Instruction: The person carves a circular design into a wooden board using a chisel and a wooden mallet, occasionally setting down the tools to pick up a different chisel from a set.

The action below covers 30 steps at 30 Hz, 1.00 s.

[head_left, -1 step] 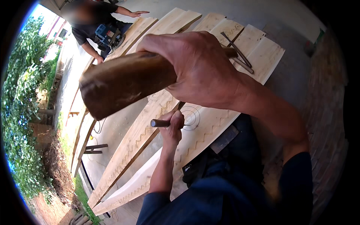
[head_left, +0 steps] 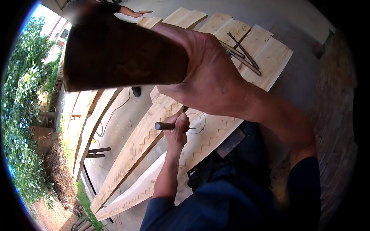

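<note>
Right hand (head_left: pixel 210 75) is gripping a dark wooden mallet (head_left: pixel 119 54), fingers closed around it. The mallet is filling the upper left of the view, very close to the camera; its long axis is running roughly left to right, blunt end pointing left, slightly downward.

Left hand (head_left: pixel 178 129) is clenching a chisel (head_left: pixel 165 126). Only the chisel's rounded butt end is showing, sticking out of the fist to the left; the long axis is lying near horizontal in the picture, working end pointing right toward pencilled concentric circles (head_left: pixel 197 121). The tip itself is hiding behind the fingers, so contact with the wood cannot be told.

The circles are sitting on a long pale plank (head_left: pixel 216 133) with a zigzag carved edge, running from lower left to upper right. A second zigzag plank (head_left: pixel 133 154) is lying just beside it on the left, a narrow gap between them. More boards (head_left: pixel 269 54) are lying at the top, with several slim metal tools (head_left: pixel 241 50) resting across them.

Open concrete floor (head_left: pixel 119 119) is lying left of the planks, crossed by a cable. A hedge (head_left: pixel 21 115) is closing the far left. Another person's hand (head_left: pixel 137 13) is resting flat at the top edge.
</note>
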Each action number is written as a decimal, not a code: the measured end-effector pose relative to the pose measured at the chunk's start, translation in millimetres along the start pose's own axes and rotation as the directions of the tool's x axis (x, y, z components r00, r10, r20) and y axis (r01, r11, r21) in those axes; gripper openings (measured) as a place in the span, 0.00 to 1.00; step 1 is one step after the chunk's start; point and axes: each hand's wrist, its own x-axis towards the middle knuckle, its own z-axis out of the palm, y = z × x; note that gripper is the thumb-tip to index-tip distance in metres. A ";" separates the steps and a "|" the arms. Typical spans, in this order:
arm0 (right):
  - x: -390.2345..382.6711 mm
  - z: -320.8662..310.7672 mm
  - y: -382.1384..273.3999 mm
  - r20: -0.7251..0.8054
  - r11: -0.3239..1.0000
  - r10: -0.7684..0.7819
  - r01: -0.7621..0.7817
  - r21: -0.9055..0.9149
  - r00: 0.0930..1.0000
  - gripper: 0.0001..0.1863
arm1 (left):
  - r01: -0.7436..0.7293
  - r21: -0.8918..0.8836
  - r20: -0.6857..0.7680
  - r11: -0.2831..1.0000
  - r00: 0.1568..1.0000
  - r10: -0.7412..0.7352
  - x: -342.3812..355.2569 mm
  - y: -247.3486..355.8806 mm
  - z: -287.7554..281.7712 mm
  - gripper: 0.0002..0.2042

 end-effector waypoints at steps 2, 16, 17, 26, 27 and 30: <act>-19.0 13.4 -2.6 0.188 0.873 -0.142 0.213 -0.438 0.972 0.16 | -0.036 0.002 -0.103 0.999 0.994 0.036 -3.7 5.1 1.9 0.17; -293.7 -56.3 41.1 -0.185 0.380 0.925 -0.781 0.495 0.333 0.07 | -0.326 0.171 -0.400 0.930 0.840 0.367 87.0 74.8 2.0 0.30; -308.6 -50.6 35.3 -0.227 0.366 0.930 -0.761 0.535 0.288 0.06 | -0.298 0.429 -0.299 0.853 0.844 0.446 98.8 69.4 -3.7 0.35; -353.1 -43.8 40.0 -0.207 0.298 0.954 -0.732 0.613 0.216 0.06 | -0.314 0.481 -0.006 0.819 0.933 0.361 224.5 17.4 49.2 0.22; -353.2 -46.5 39.2 -0.196 0.292 0.956 -0.735 0.612 0.218 0.06 | -0.278 0.499 -0.034 0.821 0.940 0.339 231.8 15.2 60.4 0.22; -355.2 -50.1 39.2 -0.177 0.306 0.952 -0.744 0.595 0.250 0.06 | -0.279 0.527 -0.009 0.803 0.943 0.333 251.6 -2.5 66.9 0.22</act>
